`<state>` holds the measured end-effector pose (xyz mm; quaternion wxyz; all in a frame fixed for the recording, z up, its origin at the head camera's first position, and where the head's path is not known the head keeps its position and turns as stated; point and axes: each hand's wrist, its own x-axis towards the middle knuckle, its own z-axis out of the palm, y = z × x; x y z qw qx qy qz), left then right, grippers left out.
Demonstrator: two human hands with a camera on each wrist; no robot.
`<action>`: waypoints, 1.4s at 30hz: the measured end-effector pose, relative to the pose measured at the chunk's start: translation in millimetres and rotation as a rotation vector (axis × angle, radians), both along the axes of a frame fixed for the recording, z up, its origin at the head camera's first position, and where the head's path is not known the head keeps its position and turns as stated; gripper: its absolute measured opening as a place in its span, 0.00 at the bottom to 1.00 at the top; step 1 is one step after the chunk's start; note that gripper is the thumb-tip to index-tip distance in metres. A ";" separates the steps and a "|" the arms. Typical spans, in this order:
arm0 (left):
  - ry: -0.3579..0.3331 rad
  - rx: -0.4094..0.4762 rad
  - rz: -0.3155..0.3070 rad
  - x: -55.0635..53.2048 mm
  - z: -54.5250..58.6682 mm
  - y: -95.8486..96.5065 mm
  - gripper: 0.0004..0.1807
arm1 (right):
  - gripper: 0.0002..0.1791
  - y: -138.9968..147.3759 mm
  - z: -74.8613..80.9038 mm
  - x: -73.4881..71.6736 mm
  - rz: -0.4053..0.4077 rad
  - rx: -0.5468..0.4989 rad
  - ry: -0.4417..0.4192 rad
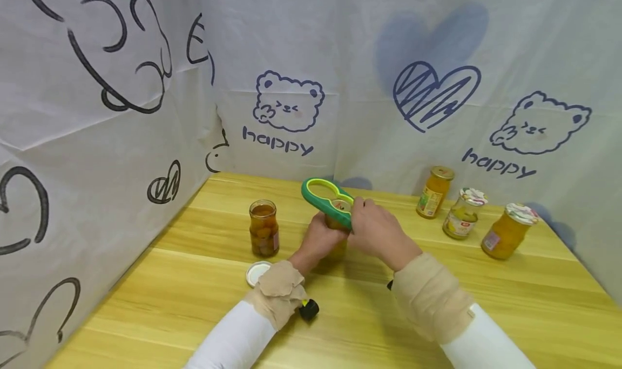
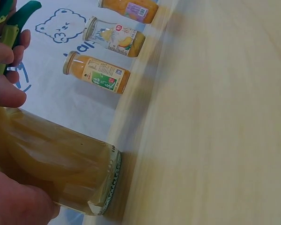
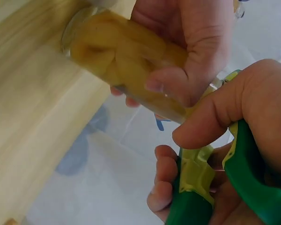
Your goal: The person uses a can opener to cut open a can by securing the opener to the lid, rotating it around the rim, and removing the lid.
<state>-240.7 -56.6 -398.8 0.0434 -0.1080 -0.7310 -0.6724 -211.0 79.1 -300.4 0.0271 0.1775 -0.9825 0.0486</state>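
My left hand (image 1: 323, 238) grips a glass jar of yellow fruit (image 3: 117, 56) around its side, and the jar's base is close over the wooden table. A green-and-yellow jar opener (image 1: 316, 200) sits at the top of this jar, its loop around the printed lid (image 1: 342, 205). With my right hand (image 1: 379, 229) I hold the opener's two handles, fingers curled round them in the right wrist view. To the left stands a lidless jar of dark fruit (image 1: 264, 236). A white lid (image 1: 257, 273) lies in front of that jar.
Three capped jars stand at the right: a tall orange jar (image 1: 434, 193), a pale fruit jar (image 1: 461, 217) and an orange fruit jar (image 1: 505, 236). White sheets with drawings (image 1: 289, 101) hang behind and left of the wooden table (image 1: 194, 288).
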 end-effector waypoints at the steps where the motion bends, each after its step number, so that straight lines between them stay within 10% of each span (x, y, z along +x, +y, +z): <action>1: 0.002 0.005 -0.001 0.0 -0.6 -0.1 0.29 | 0.24 -0.6 1.2 0.0 -0.004 0.016 -0.008; 42: -0.002 0.021 -0.086 -2.7 1.8 -4.6 0.29 | 0.26 1.3 -1.4 -8.0 0.102 0.191 0.225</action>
